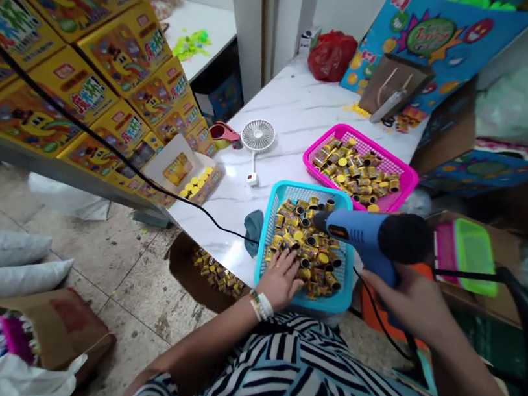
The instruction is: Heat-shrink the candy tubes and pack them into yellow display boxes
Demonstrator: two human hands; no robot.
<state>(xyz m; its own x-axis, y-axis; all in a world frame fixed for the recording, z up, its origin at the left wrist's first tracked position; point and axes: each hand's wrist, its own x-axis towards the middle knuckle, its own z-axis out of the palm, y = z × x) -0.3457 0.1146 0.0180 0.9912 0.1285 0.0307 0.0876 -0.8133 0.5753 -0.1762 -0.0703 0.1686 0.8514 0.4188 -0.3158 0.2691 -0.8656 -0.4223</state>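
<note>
My right hand (415,298) is wrapped round the grip of a blue heat gun (362,236), its dark nozzle pointing left over the turquoise basket (340,197). Many small yellow-capped containers (322,258) with printed wraps lie jumbled in that basket. My left hand (279,278) rests flat on the containers at the basket's left side, fingers spread and holding nothing. A pink basket (405,175) with more of the same containers stands just behind, to the right.
A small white fan (258,136), a red tape dispenser (225,134) and an open display box (196,174) sit on the marbled table (280,104). Stacked yellow boxes (126,53) rise at left. A black cable (87,128) crosses the left side. A carton (192,280) of containers stands below.
</note>
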